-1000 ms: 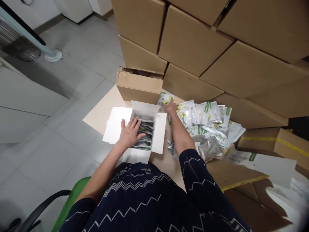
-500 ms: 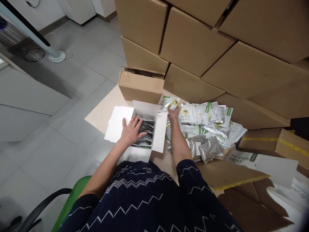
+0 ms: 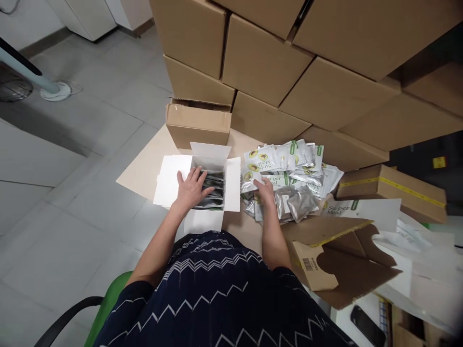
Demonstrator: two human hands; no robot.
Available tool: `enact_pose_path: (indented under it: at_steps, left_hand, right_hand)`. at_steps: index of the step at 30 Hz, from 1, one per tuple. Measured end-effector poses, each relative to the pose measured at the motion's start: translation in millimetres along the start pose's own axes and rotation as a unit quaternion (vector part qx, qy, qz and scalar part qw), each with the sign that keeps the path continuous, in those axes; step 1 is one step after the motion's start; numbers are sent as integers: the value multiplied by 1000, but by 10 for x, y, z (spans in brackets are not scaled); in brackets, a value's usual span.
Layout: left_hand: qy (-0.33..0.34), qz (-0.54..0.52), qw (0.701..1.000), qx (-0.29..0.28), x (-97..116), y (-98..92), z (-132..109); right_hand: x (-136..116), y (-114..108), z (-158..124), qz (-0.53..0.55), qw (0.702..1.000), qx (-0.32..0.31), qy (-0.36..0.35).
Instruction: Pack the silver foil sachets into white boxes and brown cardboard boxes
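Observation:
A white carton [image 3: 231, 180] lies open in front of me with several dark sachets [image 3: 213, 188] stacked on edge inside. My left hand [image 3: 190, 189] rests flat on the carton's left side, its fingers spread over the sachets. To the right lies a loose heap of white avocado-print sachets [image 3: 289, 161] mixed with silver ones [image 3: 304, 202]. My right hand [image 3: 265, 191] sits on the near left edge of that heap, fingers curled onto a sachet there.
A small brown box [image 3: 198, 124] stands open behind the white carton. A wall of large brown boxes [image 3: 289, 62] rises behind. Flattened cardboard [image 3: 340, 260] and a taped box [image 3: 394, 190] lie right. A fan base [image 3: 54, 89] stands far left, a green chair [image 3: 104, 303] below.
My right hand has drawn back from the far side of the sachet heap to its near left edge. My left hand has stayed on the carton. The view has shifted to the right.

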State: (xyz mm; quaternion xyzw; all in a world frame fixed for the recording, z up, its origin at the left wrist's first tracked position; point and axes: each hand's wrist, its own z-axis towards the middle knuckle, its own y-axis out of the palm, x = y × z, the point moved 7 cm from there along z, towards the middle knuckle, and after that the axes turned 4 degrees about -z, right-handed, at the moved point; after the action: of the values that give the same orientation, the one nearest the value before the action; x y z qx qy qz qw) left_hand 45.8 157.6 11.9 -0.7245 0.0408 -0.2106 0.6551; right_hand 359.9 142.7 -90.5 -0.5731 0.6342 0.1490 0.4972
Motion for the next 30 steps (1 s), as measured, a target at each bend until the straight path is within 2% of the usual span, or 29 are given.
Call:
enact_pose_path:
  at_steps: [2, 4, 6, 8, 9, 11, 14, 16, 18, 21, 25, 30]
  left_hand:
    - [0, -4, 1000, 4, 0, -3, 1]
    - [-1, -8, 1000, 4, 0, -4, 6]
    - [-1, -9, 1000, 3, -1, -4, 10]
    - [1, -8, 1000, 3, 1, -4, 11]
    - [3, -6, 1000, 4, 2, -4, 9]
    - [7, -2, 1000, 9, 4, -4, 4]
    - [10, 3, 1000, 19, 6, -6, -3]
    - [9, 5, 1000, 20, 8, -5, -5]
    - [6, 7, 1000, 15, 8, -3, -3]
    - [1, 10, 1000, 11, 6, -6, 1]
    - [0, 10, 1000, 11, -2, -7, 5]
    - [3, 10, 1000, 16, -9, 2, 6]
  right_hand:
    - [188, 35, -271, -126, 992, -21, -5]
    - [325, 100, -506, -258, 964, -57, -11]
    - [385, 150, -678, -395, 914, -93, -10]
    - [330, 151, -766, -501, 860, -99, -12]
    - [255, 154, -777, -529, 843, -93, -23]
    - [54, 228, -751, -545, 830, -90, -77]
    - [-189, 498, -650, -548, 807, -127, -180]
    - [-236, 686, -559, -567, 782, -153, -210]
    - [-215, 829, -481, -587, 762, -172, -211]
    - [-167, 934, -437, -596, 759, -176, -193]
    - [-166, 949, -488, -586, 779, -133, -176]
    - [-145, 780, -566, -567, 811, -75, -120]
